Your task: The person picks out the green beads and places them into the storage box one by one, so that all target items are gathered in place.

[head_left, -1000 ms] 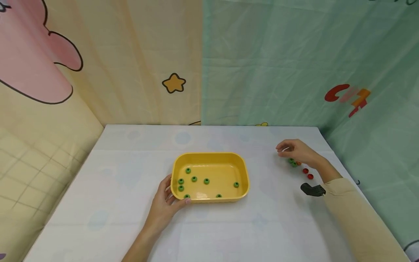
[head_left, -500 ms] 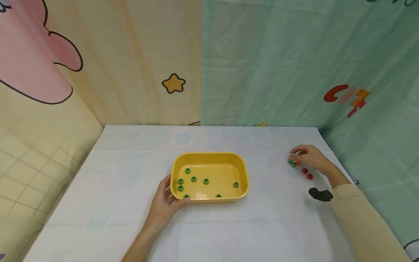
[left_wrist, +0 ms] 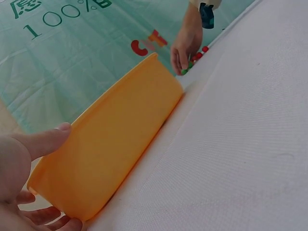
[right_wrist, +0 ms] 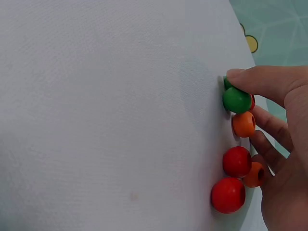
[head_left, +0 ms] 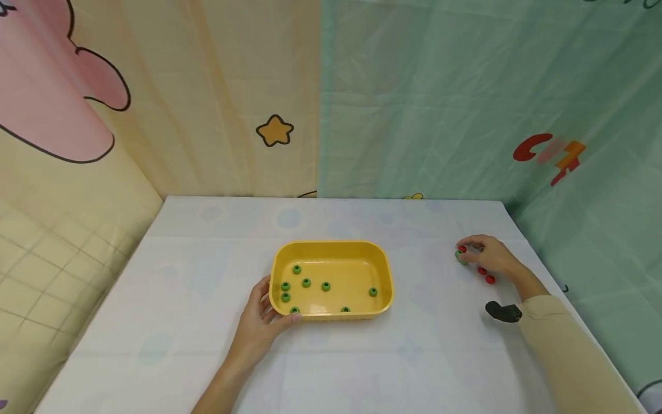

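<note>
A yellow tray [head_left: 331, 248] holds several green beads [head_left: 326, 286] spread over its floor. My left hand [head_left: 261, 319] grips the tray's near left corner, thumb over the rim and the other fingers round the outside wall. At the right, my right hand [head_left: 488, 253] is low over a small group of beads. In the right wrist view its thumb tip lies against a green bead [right_wrist: 236, 100], while the index fingertip is hidden; I cannot tell whether they pinch one. An orange bead [right_wrist: 244, 124] and a red bead [right_wrist: 237, 162] lie beside the curved fingers.
Another red bead [right_wrist: 228, 195] lies closest to the right wrist camera. A dark, curved piece [head_left: 503, 311] sticks out at the right sleeve's cuff. The white tablecloth [head_left: 207, 259] covers the table, with printed curtains [head_left: 414, 103] along the back and sides.
My right hand has moved right and down to the bead group, its fingers now around a red bead and the green ones. The left hand and tray have not moved.
</note>
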Motion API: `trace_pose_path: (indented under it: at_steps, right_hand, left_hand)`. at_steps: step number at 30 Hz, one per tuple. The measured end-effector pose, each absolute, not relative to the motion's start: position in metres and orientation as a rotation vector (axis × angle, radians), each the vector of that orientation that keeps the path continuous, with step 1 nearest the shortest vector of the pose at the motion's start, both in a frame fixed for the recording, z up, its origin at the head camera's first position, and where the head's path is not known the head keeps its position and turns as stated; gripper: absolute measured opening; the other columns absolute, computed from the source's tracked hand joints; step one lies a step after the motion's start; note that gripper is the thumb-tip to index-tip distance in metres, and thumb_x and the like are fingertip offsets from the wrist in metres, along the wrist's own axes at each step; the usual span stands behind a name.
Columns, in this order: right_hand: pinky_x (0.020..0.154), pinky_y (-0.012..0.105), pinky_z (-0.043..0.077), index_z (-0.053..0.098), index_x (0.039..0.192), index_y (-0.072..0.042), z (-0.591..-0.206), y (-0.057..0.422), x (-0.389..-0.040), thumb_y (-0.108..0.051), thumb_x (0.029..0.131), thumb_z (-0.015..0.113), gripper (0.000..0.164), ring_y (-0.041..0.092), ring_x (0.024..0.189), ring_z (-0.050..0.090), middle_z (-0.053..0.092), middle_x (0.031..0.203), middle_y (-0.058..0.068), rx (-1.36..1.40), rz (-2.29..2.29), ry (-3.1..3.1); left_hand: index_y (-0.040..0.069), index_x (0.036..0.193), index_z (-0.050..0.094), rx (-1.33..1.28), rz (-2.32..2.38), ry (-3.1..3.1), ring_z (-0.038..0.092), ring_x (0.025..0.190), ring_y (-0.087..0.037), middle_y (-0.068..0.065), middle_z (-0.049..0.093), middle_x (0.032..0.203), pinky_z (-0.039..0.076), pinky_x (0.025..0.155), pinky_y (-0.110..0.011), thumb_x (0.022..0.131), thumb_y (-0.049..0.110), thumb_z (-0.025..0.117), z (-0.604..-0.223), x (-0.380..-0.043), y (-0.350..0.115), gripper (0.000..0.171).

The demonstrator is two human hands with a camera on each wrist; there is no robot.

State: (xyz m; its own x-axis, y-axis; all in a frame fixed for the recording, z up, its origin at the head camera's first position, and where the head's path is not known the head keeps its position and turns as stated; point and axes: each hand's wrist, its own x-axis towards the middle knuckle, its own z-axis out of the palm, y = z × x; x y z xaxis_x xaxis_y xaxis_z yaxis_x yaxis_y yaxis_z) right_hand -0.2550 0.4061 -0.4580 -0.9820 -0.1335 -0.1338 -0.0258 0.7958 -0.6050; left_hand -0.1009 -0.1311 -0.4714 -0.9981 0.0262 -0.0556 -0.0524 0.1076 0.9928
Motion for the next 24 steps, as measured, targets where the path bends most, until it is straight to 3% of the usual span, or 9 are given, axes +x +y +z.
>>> trace_pose_path:
  at_steps: [8, 17, 24]
  right_hand:
    - [0.107, 0.066, 0.040, 0.074, 0.113, 0.000, -0.468, 0.404, -0.253, -0.013, 0.093, 0.079, 0.025, 0.050, 0.129, 0.046, 0.055, 0.134, 0.029, -0.284, -0.995, 2.921]
    - [0.110, 0.069, 0.034, 0.071, 0.122, -0.001, -0.468, 0.406, -0.255, -0.026, 0.096, 0.077, 0.037, 0.054, 0.136, 0.040, 0.050, 0.143, 0.029, -0.167, -1.016, 2.870]
    - [0.108, 0.067, 0.037, 0.066, 0.128, 0.002, -0.454, 0.399, -0.257, -0.023, 0.099, 0.072, 0.038, 0.049, 0.130, 0.044, 0.052, 0.141, 0.031, -0.143, -1.011, 2.845]
  left_hand:
    - [0.015, 0.162, 0.024, -0.017, 2.058, 2.293, 0.043, 0.142, -0.031, -0.013, 0.032, 0.161, 0.041, 0.115, -0.035, 0.084, 0.016, 0.089, -0.471, -0.101, -0.132, 0.101]
    - [0.013, 0.163, 0.023, -0.022, 2.041, 2.303, 0.041, 0.144, -0.033, -0.014, 0.030, 0.163, 0.040, 0.115, -0.036, 0.085, 0.015, 0.089, -0.469, -0.100, -0.133, 0.102]
    - [0.015, 0.162, 0.024, -0.025, 2.046, 2.303, 0.042, 0.143, -0.032, -0.014, 0.032, 0.162, 0.040, 0.115, -0.036, 0.085, 0.016, 0.089, -0.470, -0.100, -0.133, 0.101]
